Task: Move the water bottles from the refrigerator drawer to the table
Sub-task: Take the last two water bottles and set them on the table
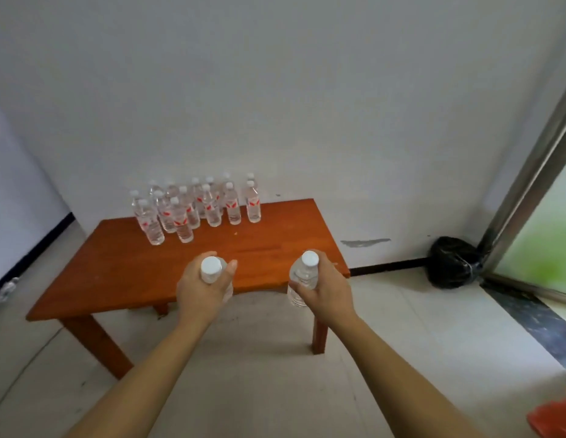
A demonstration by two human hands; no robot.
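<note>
No words, numbers or brand names can be read anywhere. A pale label band with a red mark is carried by each of the water bottles (pixel 196 210) standing on the worktop (pixel 133 273), but the marks are too small and blurred for any letters to be made out. The left-hand bottle (pixel 211 269), gripped by the left hand (pixel 202 290), and the right-hand bottle (pixel 302 281), gripped by the right hand (pixel 327 290), are seen from above; plain white caps are shown, and no print can be told on either.
</note>
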